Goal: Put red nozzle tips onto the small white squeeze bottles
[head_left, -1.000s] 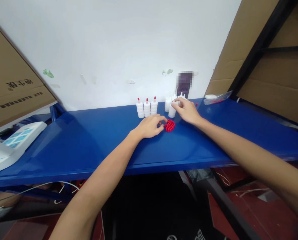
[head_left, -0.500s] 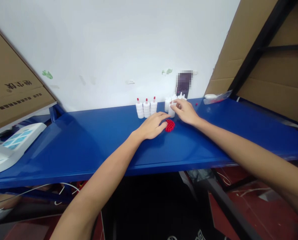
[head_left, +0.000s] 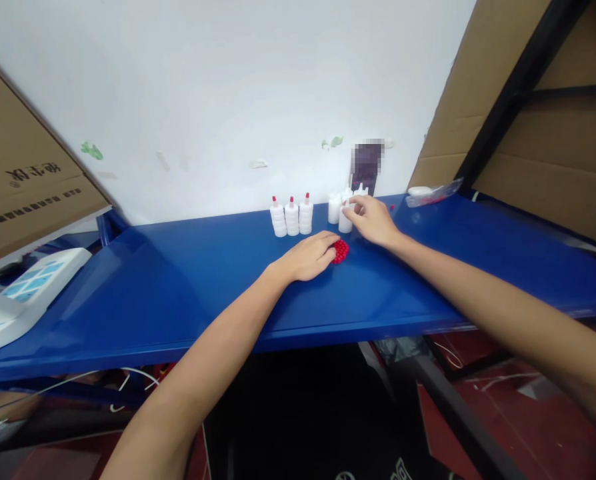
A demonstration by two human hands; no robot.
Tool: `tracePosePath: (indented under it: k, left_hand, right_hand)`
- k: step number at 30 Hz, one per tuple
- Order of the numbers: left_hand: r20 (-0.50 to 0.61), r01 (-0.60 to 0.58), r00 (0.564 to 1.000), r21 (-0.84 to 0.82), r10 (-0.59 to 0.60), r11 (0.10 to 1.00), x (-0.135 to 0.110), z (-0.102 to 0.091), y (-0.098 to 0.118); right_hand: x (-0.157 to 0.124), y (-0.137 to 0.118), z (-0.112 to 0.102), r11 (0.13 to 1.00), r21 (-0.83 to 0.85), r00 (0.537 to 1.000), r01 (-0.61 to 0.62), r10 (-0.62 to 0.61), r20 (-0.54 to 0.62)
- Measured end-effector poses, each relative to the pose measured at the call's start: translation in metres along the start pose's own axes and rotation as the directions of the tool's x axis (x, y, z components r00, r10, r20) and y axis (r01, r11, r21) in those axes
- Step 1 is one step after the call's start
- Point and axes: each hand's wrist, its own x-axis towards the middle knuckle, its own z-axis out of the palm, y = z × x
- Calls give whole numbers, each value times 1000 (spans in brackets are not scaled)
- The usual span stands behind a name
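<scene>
My left hand (head_left: 311,257) reaches over a small pile of red caps (head_left: 342,251). Its fingertips are at the pile's left side, with thumb and fingers a little apart; whether a single cap is between them is hard to see. My right hand (head_left: 375,222) is closed around the upper part of a white squeeze bottle (head_left: 345,223), which stands upright behind the pile. More white bottles (head_left: 334,209) stand behind it, partly hidden by that hand. To the left, three ribbed white bottles (head_left: 291,219) with red tips stand side by side.
The blue table (head_left: 193,267) runs along a white wall. A dark phone-like object (head_left: 365,167), partly pixelated, leans there. A clear plastic bag (head_left: 434,193) lies at the back right, a loose red cap (head_left: 392,207) nearby. At left are a white device (head_left: 43,280) and a cardboard box (head_left: 33,153).
My left hand's fingers have come down and closer together at the red caps. My right hand stays at the white bottle, which has shifted slightly. The view has moved a little.
</scene>
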Motion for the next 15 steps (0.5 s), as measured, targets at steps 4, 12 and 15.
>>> tracePosePath:
  k: [4,12,15]
  left_hand:
    - [16,-23,1000,44,22,999,0,-1,2]
    - [32,-40,999,107,37,993,-1,-1,0]
    - [33,-39,999,126,35,991,-2,-2,-1]
  right_hand:
    - [0,0,0,1000,6,1000,-7,7,-1]
    - [-1,-1,-1,1000,4,1000,-24,24,19]
    - [-1,-2,-2,1000,1,1000,-23,22,22]
